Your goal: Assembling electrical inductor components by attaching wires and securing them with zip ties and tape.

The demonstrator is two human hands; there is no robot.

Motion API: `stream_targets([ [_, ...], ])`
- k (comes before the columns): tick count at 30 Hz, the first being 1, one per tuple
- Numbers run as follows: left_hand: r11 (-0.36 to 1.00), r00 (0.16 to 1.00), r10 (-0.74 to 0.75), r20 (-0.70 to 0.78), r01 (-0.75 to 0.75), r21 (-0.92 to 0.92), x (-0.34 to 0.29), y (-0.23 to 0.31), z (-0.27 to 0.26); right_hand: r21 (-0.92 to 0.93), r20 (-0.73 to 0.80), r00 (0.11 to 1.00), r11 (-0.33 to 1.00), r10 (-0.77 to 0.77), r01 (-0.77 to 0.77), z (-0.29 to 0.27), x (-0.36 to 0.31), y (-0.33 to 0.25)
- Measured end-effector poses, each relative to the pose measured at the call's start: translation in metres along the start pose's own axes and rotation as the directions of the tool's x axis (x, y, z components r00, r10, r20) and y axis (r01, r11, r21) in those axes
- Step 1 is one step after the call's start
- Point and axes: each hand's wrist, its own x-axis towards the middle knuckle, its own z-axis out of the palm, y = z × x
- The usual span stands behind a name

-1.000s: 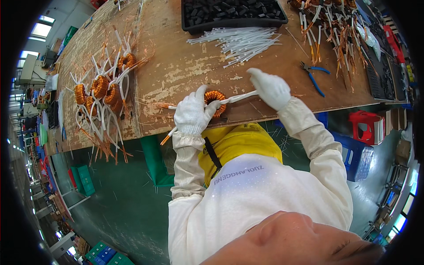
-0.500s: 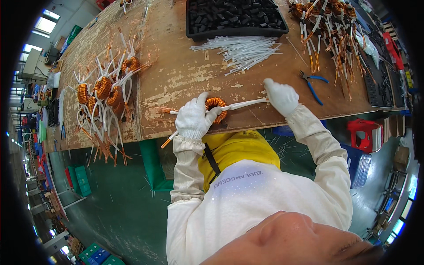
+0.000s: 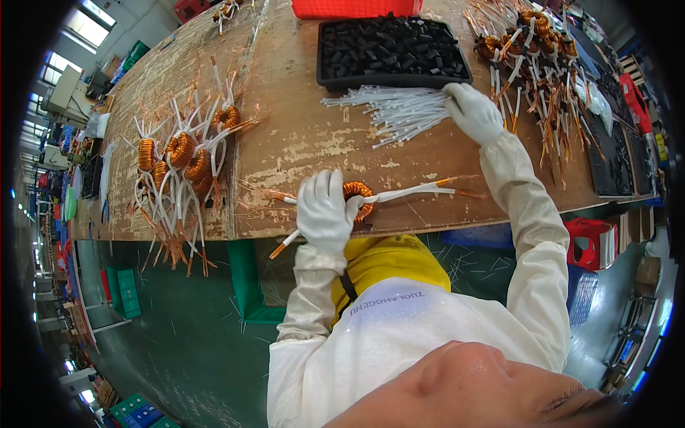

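My left hand [image 3: 322, 212], in a white glove, is closed on the left side of a copper-wound ring coil [image 3: 359, 200] near the table's front edge. From the coil's right side, white-sleeved leads [image 3: 414, 190] with bare copper ends lie across the wood. More leads stick out to the left, past my hand. My right hand [image 3: 473, 113], gloved too, is at the right end of a pile of white cable ties [image 3: 403, 114]. Its fingers reach out slightly apart, the tips touching the tie ends, and no tie shows lifted in them.
Behind the ties stands a black tray [image 3: 325, 71] of small black pieces, with a red bin [image 3: 357, 8] beyond. Finished-looking coils [image 3: 178, 150] are heaped at left, and more coils [image 3: 535, 46] at the far right. A worn wooden table [image 3: 285, 143] carries everything.
My right hand has left the coil's right-hand leads and moved up and away to the cable ties. Those leads now lie loose and spread. My left hand still holds the coil.
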Motion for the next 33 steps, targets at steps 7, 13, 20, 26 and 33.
stream_targets([
  [7,0.989,0.961,0.061,-0.270,-0.094,-0.110,-0.015,0.000,0.030,-0.003,0.020,0.998,0.998,0.065,-0.065,0.022,0.106,0.022],
  [13,0.982,0.968,0.061,-0.242,-0.101,-0.158,-0.015,-0.002,0.033,-0.139,-0.192,0.981,0.990,-0.002,-0.026,0.063,0.180,0.038],
  [20,0.979,0.977,0.034,-0.210,-0.075,-0.188,-0.016,-0.003,0.032,-0.164,-0.162,0.987,0.985,0.017,-0.044,0.101,0.261,0.041],
  [26,0.979,0.980,0.021,-0.198,-0.060,-0.195,-0.016,-0.002,0.031,-0.210,0.135,0.966,0.960,0.218,-0.187,0.114,0.290,0.046],
  [33,0.978,0.983,0.028,-0.182,-0.064,-0.196,-0.015,-0.005,0.034,-0.214,0.205,0.940,0.950,0.272,-0.228,0.101,0.268,0.032],
])
